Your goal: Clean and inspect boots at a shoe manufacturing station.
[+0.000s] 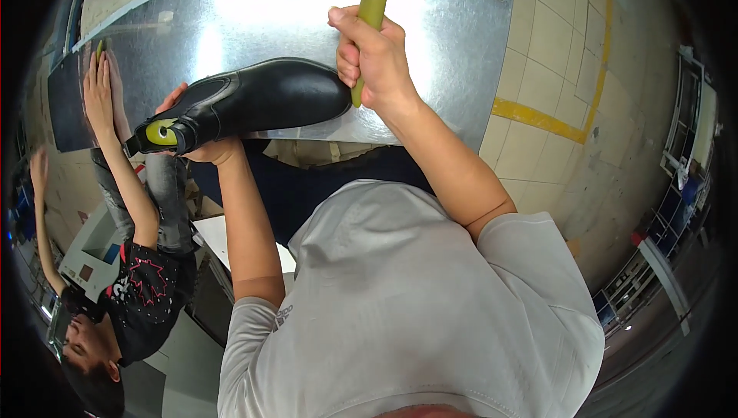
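Holding a black boot [257, 99] with the left hand [214, 150], left of the centre of the frame, at the near edge of a metal table [453, 49]. Cupping it from below around the ankle part, with fingers bent up along the far side and the palm and wrist at the near side. Pointing the boot's toe right, toward the middle of the frame, and its opening left. Showing inside that opening a yellow-green shoe form [159, 132] with a round hole in it.

Clenching a green stick [373, 3] in the right hand [378, 57], at the upper centre — fingers folded tight around it, thumb sticking out to the left. Keeping it close to upright in the frame, with the thick rounded end above the fist and the narrow end below, right by the boot's toe. Hard to tell whether touching the boot there or only passing in front of it.

Wearing a light grey T-shirt [415, 287], spread across the lower middle. Also showing, at the lower left, a co-worker [150, 287] in a dark patterned shirt and grey jeans [165, 203], with a hand [98, 99] reaching to the table's left end — and a small green thing [100, 49] at the fingertips. Showing pale floor tiles [538, 34] with a yellow line [542, 120] at the upper right.
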A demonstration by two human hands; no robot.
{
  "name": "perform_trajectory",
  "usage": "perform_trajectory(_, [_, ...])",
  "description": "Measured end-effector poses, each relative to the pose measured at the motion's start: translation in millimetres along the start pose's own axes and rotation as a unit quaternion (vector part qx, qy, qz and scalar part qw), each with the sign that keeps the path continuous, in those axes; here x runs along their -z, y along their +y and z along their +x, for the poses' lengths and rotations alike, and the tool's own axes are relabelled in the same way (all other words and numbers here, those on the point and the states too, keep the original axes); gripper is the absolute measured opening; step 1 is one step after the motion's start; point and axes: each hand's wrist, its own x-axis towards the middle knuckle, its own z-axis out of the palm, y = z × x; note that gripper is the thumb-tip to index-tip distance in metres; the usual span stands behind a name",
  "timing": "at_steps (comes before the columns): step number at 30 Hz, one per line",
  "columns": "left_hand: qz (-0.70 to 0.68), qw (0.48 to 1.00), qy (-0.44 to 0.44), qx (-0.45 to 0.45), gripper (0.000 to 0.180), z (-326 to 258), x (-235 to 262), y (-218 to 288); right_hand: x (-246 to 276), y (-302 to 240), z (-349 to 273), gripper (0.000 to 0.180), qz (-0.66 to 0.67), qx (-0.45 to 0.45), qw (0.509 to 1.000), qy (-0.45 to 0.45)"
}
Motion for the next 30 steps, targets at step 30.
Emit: perform_trajectory(30, [0.041, 0.999, 0.021, -0.004, 0.06, -5.4, -15.8, 3.5, -34.7, -3.5, 44.9, 0.024, 0.0, 0.082, 0.995, -0.054])
